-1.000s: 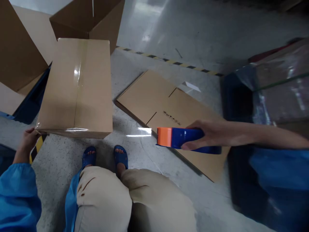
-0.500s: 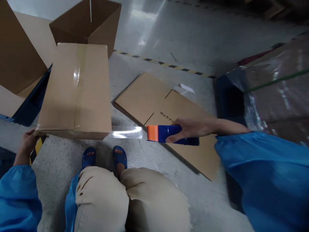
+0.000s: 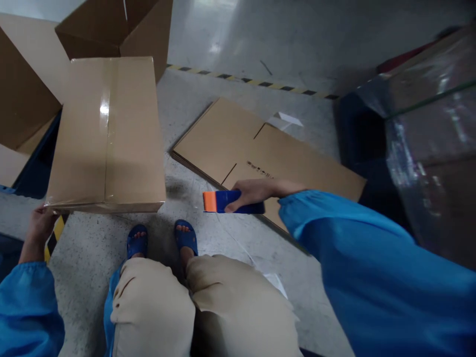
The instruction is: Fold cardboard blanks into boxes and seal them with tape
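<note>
A closed cardboard box [image 3: 130, 134] with clear tape down the middle of its top stands at the left. My left hand [image 3: 40, 225] is closed at its near left corner, fingertips at the lower edge beside a wrinkled bit of tape. My right hand [image 3: 245, 193] grips a blue tape dispenser [image 3: 222, 200] with an orange front end, held to the right of the box and apart from it. Whether a strip of clear tape spans that gap cannot be made out. Beneath the dispenser lies a stack of flat cardboard cartons [image 3: 223, 134] on the floor.
Behind the box is an open carton [image 3: 145, 47], and another open carton [image 3: 26, 94] is at the far left by a blue pallet [image 3: 37, 168]. A plastic-wrapped load [image 3: 431, 129] stands at the right. Yellow-black tape [image 3: 245, 80] crosses the floor [image 3: 219, 243].
My right hand has moved left with the tape dispenser, nearer the box. The shiny strip of tape between dispenser and box no longer shows clearly. My left hand stays at the box corner.
</note>
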### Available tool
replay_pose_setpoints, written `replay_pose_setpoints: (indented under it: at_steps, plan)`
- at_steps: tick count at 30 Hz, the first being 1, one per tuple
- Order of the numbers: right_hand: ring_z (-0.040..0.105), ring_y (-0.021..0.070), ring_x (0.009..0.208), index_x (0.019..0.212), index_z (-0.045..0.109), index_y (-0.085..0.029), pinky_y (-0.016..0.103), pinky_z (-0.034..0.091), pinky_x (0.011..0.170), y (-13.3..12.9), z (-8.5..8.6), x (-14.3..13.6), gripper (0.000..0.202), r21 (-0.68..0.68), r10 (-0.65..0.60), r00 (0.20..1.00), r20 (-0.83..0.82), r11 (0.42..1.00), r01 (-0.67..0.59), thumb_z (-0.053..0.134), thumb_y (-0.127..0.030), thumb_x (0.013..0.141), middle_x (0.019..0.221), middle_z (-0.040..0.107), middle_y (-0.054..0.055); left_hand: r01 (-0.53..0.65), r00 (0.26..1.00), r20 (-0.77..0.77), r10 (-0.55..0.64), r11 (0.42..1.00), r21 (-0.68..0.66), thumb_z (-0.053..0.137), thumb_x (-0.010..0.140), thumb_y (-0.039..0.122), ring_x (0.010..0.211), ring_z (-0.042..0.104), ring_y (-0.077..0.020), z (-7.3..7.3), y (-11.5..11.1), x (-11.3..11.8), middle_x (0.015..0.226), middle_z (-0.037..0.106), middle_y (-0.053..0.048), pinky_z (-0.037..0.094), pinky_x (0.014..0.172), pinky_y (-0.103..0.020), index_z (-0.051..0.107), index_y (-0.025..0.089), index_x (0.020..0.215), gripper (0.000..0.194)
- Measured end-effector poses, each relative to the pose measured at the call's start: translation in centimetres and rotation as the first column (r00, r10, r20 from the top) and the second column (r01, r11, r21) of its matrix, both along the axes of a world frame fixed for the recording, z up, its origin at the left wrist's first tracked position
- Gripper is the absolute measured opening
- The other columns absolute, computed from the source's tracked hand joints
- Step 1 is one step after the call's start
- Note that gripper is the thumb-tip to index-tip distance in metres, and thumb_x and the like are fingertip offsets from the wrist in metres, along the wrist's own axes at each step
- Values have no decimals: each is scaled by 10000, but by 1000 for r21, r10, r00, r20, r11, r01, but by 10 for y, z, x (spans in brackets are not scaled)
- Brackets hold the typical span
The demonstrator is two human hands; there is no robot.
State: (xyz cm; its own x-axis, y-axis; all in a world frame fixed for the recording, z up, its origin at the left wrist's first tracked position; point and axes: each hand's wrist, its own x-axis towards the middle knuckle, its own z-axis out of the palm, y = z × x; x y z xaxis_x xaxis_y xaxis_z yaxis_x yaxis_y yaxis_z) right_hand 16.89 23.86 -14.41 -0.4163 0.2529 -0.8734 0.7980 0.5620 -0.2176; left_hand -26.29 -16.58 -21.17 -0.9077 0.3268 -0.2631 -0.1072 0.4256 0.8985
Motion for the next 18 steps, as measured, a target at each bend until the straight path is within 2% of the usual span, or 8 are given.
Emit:
replay_pose_setpoints:
  at_steps: [5,10,14,18]
  plan:
    - [687,237,855,994,736,-109,275,497,676,-17,-33,-22,570,19,73,996,-50,997,-72,728,-602,707,962,734,102,18,1000,4,-18,997,78,749,451,201,773,608,-163,0,3,6,698,642,23,535,808,-279,574,162,707,313]
    - [689,236,844,1016,753,-103,259,482,636,-42,-58,-50,603,-2,88,986,-144,996,-90,740,-621,706,948,737,99,73,997,-38,-69,993,90,764,461,206,842,616,-172,5,8,11,751,658,25,519,863,-278,548,166,652,290]
    - [696,249,859,1074,755,-122,264,487,653,-63,-64,-74,602,40,84,972,-221,996,-77,712,-624,745,975,743,100,85,994,-67,-81,995,57,751,501,233,911,626,-194,7,8,11,809,670,15,512,918,-305,573,167,707,280]
    - [700,285,941,1151,736,-150,280,501,692,-80,-57,-85,579,112,61,971,-232,993,-36,716,-584,767,1067,742,118,89,989,-118,-93,995,-45,727,559,291,1056,609,-216,8,8,9,967,690,-23,483,986,-311,600,172,795,294]
